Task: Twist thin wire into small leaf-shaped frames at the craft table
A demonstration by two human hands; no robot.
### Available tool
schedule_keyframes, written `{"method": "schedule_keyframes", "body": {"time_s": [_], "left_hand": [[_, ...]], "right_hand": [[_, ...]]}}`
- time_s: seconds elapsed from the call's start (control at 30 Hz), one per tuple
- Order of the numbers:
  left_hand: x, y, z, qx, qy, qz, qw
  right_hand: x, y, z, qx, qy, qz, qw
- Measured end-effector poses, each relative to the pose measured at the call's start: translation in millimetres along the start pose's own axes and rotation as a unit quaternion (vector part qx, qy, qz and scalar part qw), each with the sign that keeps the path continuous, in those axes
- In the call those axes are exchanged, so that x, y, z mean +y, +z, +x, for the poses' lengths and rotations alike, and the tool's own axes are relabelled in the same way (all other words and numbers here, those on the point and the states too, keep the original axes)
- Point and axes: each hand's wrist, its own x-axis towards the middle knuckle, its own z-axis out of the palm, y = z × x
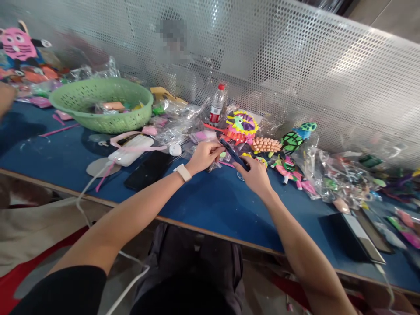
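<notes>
My right hand (257,176) is closed around a long, narrow, dark blue stapler-like tool (233,153), which slants up and away to the left. At its far tip, my left hand (206,156) is pinched shut; what its fingers hold is hidden. Crinkled clear plastic and a small pale green piece (223,154) show just under those fingertips. Beyond both hands lie a red toy with a yellow-and-purple round part (243,124), a bumpy peach-coloured piece (266,145) and a green-and-blue turtle-like figure (293,141). A pink-and-green figure (288,169) rests to the right.
A green basket (114,122) stands at left on the blue table (216,214). Nearby are a white power bank (131,150), a black phone (148,170) and a red-capped bottle (217,105). Clear bags (344,175) and another device (354,236) lie right. A perforated metal screen (295,65) rises behind.
</notes>
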Motion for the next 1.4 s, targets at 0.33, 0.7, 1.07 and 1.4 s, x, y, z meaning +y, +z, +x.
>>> {"method": "schedule_keyframes", "body": {"time_s": [0.33,0.7,1.07,1.4], "left_hand": [[-3,-3.2,1,-0.037,0.013,0.028,0.999],[3,-14.9,3,-0.064,-0.059,-0.130,0.988],[12,-29.4,12,-0.160,-0.046,-0.289,0.943],[-2,-18.3,10,-0.126,-0.033,-0.232,0.964]], "right_hand": [[-3,-1,0,-0.026,-0.020,-0.035,0.999],[-9,-2,-3,-0.033,-0.004,-0.032,0.999],[-19,-3,-1,-0.104,-0.043,0.146,0.983],[-17,0,-1,-0.091,-0.030,0.158,0.983]]}}
